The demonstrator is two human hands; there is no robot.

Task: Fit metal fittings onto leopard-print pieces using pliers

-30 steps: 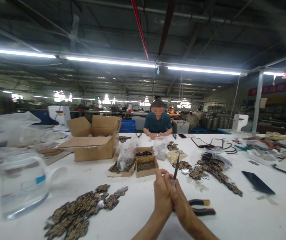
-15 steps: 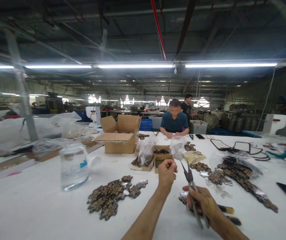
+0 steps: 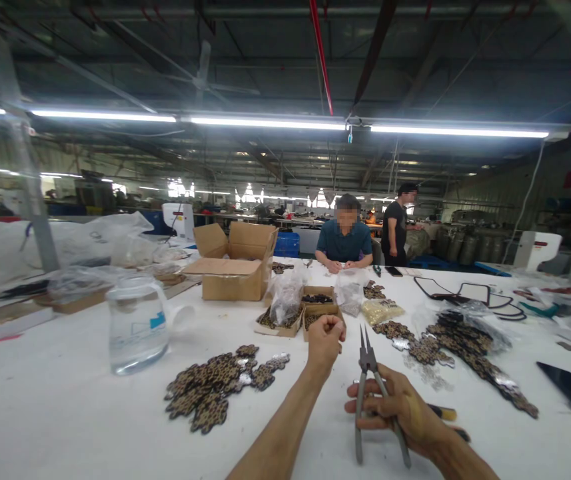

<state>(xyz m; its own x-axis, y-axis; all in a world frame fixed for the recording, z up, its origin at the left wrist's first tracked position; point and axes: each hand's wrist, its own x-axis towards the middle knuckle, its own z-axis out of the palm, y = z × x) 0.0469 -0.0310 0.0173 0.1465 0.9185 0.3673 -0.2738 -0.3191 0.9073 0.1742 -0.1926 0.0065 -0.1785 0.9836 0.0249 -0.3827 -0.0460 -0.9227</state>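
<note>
My left hand (image 3: 324,347) is closed in a pinch, just in front of the small cardboard boxes; whatever lies between its fingertips is too small to make out. A pair of long-nosed pliers (image 3: 368,360) is in my right hand (image 3: 398,407), jaws pointing up and slightly parted, the handles spread with fingers between them. To the left of my left arm lies a pile of dark patterned, scalloped-edged pieces (image 3: 205,387). An open box of small brassy parts (image 3: 318,317) sits right behind my left hand. Black-and-yellow tool handles (image 3: 442,412) show partly behind my right wrist.
A clear water jug (image 3: 138,327) stands at left, near a large open carton (image 3: 235,280). More patterned pieces (image 3: 485,363) and a bag of cream-coloured bits (image 3: 381,312) lie at right. Across the white table (image 3: 90,427) sits a co-worker (image 3: 345,240); another person (image 3: 395,230) stands behind.
The pliers have turned more upright in my right hand, with handles spread wider and my fingers loosened. My left hand stays pinched. The standing person has moved to the right.
</note>
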